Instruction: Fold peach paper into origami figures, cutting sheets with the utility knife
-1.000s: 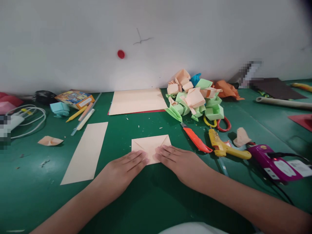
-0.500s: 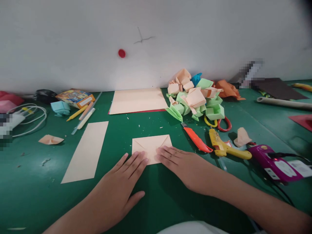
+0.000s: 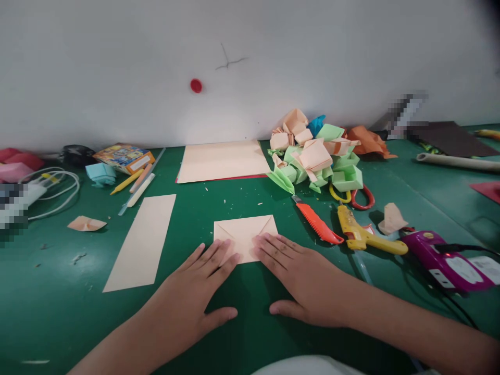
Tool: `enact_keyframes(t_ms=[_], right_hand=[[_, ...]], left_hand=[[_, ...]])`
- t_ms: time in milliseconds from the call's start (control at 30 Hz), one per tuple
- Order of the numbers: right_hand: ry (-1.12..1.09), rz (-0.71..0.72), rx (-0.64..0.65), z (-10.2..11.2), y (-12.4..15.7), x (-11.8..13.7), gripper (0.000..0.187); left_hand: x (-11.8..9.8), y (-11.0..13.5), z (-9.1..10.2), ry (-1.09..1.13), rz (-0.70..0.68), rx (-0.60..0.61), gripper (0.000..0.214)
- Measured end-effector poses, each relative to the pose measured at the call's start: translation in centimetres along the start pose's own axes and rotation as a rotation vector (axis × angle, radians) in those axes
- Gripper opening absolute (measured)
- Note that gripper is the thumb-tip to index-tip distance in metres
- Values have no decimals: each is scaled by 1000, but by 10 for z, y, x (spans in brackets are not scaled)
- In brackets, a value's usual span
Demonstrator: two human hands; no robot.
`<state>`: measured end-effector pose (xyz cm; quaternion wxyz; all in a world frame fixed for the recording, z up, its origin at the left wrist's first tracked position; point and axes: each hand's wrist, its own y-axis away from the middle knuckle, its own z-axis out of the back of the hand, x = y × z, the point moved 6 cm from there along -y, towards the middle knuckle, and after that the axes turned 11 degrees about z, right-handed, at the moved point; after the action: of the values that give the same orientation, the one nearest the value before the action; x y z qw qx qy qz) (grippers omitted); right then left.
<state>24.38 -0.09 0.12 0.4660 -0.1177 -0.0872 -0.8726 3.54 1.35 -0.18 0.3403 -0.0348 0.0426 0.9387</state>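
A folded sheet of peach paper [image 3: 245, 229] lies flat in front of me, with slanting creases running in from its two far corners. My left hand [image 3: 201, 281] rests on its near left part, fingers stretched out and thumb spread to the side. On the near right part lie the fingertips of my right hand [image 3: 300, 273], also flat, its thumb apart on the green table. The fingers hide the lower corners of the paper. To the left is a long peach paper strip [image 3: 142, 242], touched by neither hand.
Right of the paper lie an orange box cutter [image 3: 318, 223], a yellow glue gun [image 3: 361, 234], scissors [image 3: 363, 198] and a purple power strip [image 3: 449, 260]. Behind them is a heap of folded papers [image 3: 314, 156]. A peach sheet stack [image 3: 222, 161] lies by the wall, a colourful box [image 3: 125, 158] back left.
My right thumb has come out from beside the hand and now spreads over the table. Both hands stay on the paper with almost no other movement. The view has shifted slightly.
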Motion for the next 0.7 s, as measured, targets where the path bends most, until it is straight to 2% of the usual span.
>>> enact_keyframes(t_ms=[133,233,400,567,700], right_hand=[[-5,13,-7,2,-1,-1,92],[37,-11,-24,4,-4,2,87],[173,-24,-64,1,-12,11,85],[279,-6,-113,3,-10,9,75],[315,-5,-116,10,0,3,59]], left_hand=[[-2,-1,5,-42,-10,4,74],[-14,-5,11,-84,-25,-27,64],[-34,-9,10,-90,-72,-79,69],[-19,-8,14,-18,-36,-84,54],[-12,-21,26,8,-67,-6,42]])
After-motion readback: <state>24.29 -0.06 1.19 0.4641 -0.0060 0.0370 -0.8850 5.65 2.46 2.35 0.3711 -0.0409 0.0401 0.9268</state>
